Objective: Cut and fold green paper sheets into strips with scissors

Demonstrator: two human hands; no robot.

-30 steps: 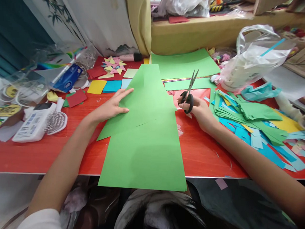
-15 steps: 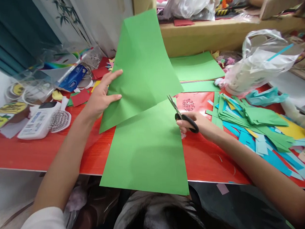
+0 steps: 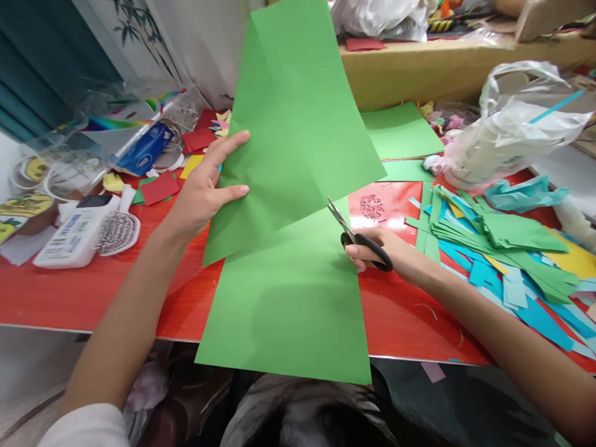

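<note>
- Left hand [image 3: 209,181] grips the upper green sheet [image 3: 296,112] by its left edge, tilted up over the far part of the lower green sheet [image 3: 289,314], perhaps to part the two!
- Right hand [image 3: 402,253] is wrapped round the scissors [image 3: 359,239] at the lower green sheet's right edge, seemingly for handiness.
- Paper strips [image 3: 507,231] lie right of the lower green sheet, apparently out of the way.

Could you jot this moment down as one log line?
left hand: holds raised green sheet | right hand: holds scissors | lower green paper: overhangs table edge | paper strips: table's right side
</note>
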